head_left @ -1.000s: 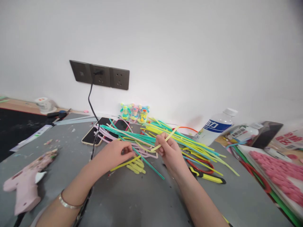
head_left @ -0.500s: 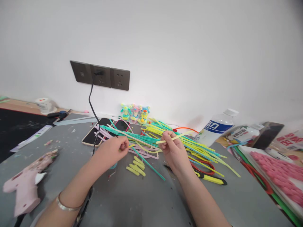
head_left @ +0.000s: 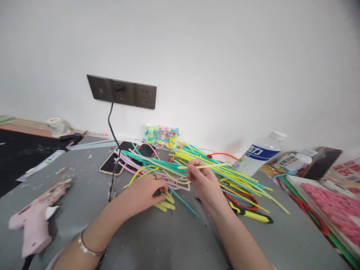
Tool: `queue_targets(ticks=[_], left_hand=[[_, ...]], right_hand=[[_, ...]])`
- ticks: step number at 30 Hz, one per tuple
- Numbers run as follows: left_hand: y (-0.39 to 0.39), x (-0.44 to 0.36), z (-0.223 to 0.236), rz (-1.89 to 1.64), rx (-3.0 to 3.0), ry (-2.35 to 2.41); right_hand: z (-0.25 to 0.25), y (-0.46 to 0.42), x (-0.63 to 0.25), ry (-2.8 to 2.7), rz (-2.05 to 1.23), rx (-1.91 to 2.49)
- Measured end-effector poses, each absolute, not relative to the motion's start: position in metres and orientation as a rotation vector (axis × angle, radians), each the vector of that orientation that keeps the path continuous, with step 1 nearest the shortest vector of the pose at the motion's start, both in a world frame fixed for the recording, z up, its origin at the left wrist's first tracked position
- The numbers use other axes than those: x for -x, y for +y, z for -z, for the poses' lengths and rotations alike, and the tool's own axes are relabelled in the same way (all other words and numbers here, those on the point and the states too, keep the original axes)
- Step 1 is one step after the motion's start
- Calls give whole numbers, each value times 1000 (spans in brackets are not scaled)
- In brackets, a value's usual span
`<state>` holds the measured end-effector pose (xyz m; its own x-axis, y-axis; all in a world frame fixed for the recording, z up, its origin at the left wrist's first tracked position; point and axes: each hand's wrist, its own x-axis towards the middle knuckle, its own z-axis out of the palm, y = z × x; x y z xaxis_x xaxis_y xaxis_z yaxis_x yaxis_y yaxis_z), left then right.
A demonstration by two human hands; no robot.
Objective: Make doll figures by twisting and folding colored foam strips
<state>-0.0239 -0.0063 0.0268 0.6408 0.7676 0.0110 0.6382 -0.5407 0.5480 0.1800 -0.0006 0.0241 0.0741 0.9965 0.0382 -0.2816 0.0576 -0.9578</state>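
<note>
My right hand (head_left: 204,182) pinches a pale yellow pipe cleaner (head_left: 216,165) between thumb and fingertips, holding it nearly level above the pile. My left hand (head_left: 149,189) is down at the short yellow-green pipe cleaner pieces (head_left: 167,204) on the table. Its thumb and fingers are curled together at one of them, and the hand covers part of the group. Two bent yellow pipe cleaners (head_left: 140,171) lie just beyond the left hand. Behind both hands spreads a pile of long yellow, teal and lilac pipe cleaners (head_left: 242,181).
Three small pipe-cleaner figures (head_left: 162,137) stand by the wall. Two phones (head_left: 112,162) lie partly under the pile. A pink glue gun (head_left: 38,221) is at left, a yellow cutter (head_left: 256,216) and bottle (head_left: 260,155) at right. A black cable (head_left: 109,122) hangs from the socket.
My left hand has moved down and right onto the short pieces, away from the yellow pipe cleaner it was pinching. My right hand keeps its pale yellow pipe cleaner, now held more level.
</note>
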Motion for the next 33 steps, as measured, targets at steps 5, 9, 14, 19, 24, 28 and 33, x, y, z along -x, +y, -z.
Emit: queue_targets(ticks=[5,9,14,19,24,28,33], left_hand=[[-8,22,-25,-347,-2385,1131],[-11,21,-23,-353,-2404,1077],[-11,20,-25,-376,-2445,1085],[-9,21,-23,-354,-2421,1056],[-13,18,-20,-373,-2437,1074],[-12,16,-27,-482,-2376,1061],[-6,16,-35,-793,-2169,1080]], right_hand=[[-24,-1,-179,-883,-1288,984],[-23,1,-181,-813,-1284,1002],[-24,1,-181,-853,-1288,984],[-25,-1,-178,-915,-1312,977],[-25,-2,-177,-919,-1339,973],[-25,-2,-178,-911,-1364,966],[-28,-6,-178,-995,-1381,970]])
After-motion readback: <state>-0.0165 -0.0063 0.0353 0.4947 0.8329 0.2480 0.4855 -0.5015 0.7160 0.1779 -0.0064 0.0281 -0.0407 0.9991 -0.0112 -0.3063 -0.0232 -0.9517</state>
